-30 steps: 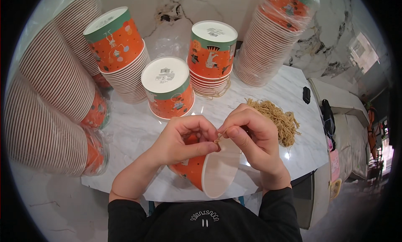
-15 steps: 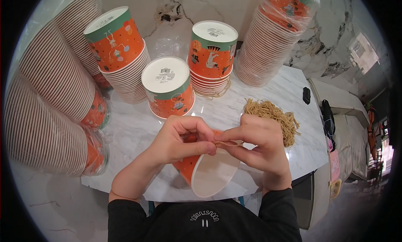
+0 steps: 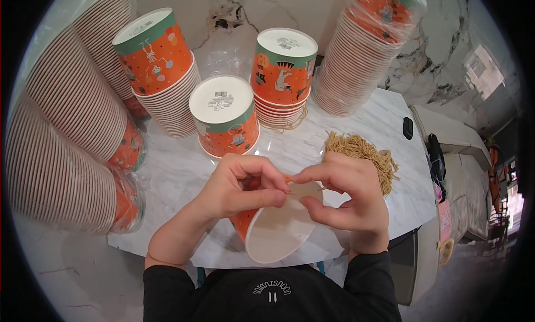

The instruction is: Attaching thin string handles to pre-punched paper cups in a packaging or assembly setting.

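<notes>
Pinching thin cord (image 3: pixel 288 192) at the rim of the tilted paper bucket (image 3: pixel 281 233), your left hand (image 3: pixel 245 185) has that hold; your right hand (image 3: pixel 356 194) keeps thumb and forefinger parted nearby. I can't tell whether any knot is finished. Beyond the bucket, one stack (image 3: pixel 283 79) seems corded; right of the bucket, loose cords (image 3: pixel 368 149) look unused.

Tabletop (image 3: pixel 173 177): bright, soft shadows, small glare spots
Marble wall (image 3: pixel 451 49): whitish reflection, right rear of the tabletop
Floor (image 3: pixel 468 272): dim, blurry, right of the tabletop
Cup stacks (image 3: pixel 72 93): lens-bent, left of the tabletop, black vignette beyond
</notes>
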`<state>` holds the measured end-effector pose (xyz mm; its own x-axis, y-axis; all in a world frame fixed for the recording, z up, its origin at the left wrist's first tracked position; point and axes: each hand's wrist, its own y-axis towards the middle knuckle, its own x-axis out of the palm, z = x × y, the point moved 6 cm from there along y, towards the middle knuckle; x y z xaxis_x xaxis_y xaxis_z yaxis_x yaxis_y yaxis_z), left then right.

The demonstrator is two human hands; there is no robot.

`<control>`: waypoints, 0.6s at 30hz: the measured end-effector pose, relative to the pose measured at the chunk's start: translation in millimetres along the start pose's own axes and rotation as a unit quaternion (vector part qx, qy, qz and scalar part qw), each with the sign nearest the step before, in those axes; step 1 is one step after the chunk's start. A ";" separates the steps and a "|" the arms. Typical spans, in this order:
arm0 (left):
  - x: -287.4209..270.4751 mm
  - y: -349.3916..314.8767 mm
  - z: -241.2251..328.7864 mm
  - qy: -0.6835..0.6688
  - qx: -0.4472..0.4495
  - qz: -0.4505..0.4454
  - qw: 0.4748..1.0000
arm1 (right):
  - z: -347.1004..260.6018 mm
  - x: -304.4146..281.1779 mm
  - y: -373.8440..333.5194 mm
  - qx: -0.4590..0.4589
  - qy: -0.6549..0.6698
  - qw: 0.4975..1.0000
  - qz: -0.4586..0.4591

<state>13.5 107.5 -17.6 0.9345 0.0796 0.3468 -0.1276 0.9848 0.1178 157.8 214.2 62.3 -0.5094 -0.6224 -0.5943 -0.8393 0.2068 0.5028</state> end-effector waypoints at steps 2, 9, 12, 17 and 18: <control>-2.4 -1.4 1.0 0.015 0.001 0.003 1.000 | 1.4 -1.0 -1.4 -0.001 -0.009 1.000 -0.025; 6.2 1.3 5.4 0.177 0.109 0.004 0.978 | 3.1 0.8 -1.8 0.013 0.042 0.998 0.046; 9.2 2.9 8.2 0.196 0.155 0.004 0.968 | 3.8 4.2 -0.4 0.005 0.047 0.999 0.009; 13.7 3.3 2.8 0.233 0.133 -0.010 0.963 | 4.6 -6.4 -6.5 0.015 0.035 0.994 0.099; 14.6 3.6 2.0 0.233 0.133 -0.010 0.963 | 4.4 -9.6 -7.6 -0.002 0.017 0.994 0.109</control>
<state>26.0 112.0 -10.2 0.9776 0.1819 -0.1059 -0.1300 0.9177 0.3755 168.3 221.9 61.4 -0.6717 -0.5890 -0.4493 -0.7094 0.3367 0.6192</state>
